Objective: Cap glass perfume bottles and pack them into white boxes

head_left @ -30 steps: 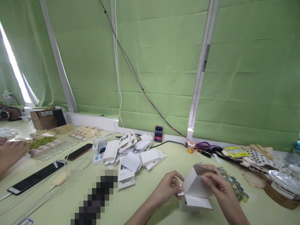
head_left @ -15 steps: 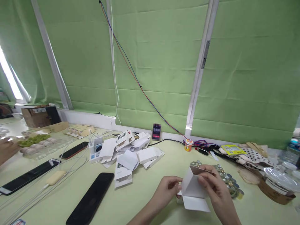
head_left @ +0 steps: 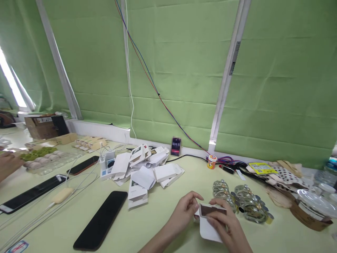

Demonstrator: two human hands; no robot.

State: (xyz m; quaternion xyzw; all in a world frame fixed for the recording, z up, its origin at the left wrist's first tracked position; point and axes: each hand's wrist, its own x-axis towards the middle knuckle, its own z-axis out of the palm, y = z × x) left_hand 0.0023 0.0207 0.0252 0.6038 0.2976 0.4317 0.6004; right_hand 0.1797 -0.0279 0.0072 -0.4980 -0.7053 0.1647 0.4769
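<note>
A small white cardboard box (head_left: pixel 209 226) is between my two hands near the table's front, its open end facing me and one flap hanging down. My left hand (head_left: pixel 185 211) pinches the box's left edge between thumb and fingers. My right hand (head_left: pixel 226 223) grips its right side, with fingers over the opening and the flap. Whether anything is inside the box is hidden. Just behind my right hand lie two rows of small clear glass-like items with metallic ends (head_left: pixel 250 203).
A pile of flattened white boxes (head_left: pixel 143 177) lies left of centre. A black phone (head_left: pixel 101 219) is in front of it. An orange-and-white tub (head_left: pixel 212 162) stands at the back. A lidded plastic bowl (head_left: pixel 313 207) is at right. Another person's hand (head_left: pixel 10 164) is at far left.
The box has tilted and come lower, so its open end now faces me. My right hand has moved down and left with it, uncovering the rows of glass-like items.
</note>
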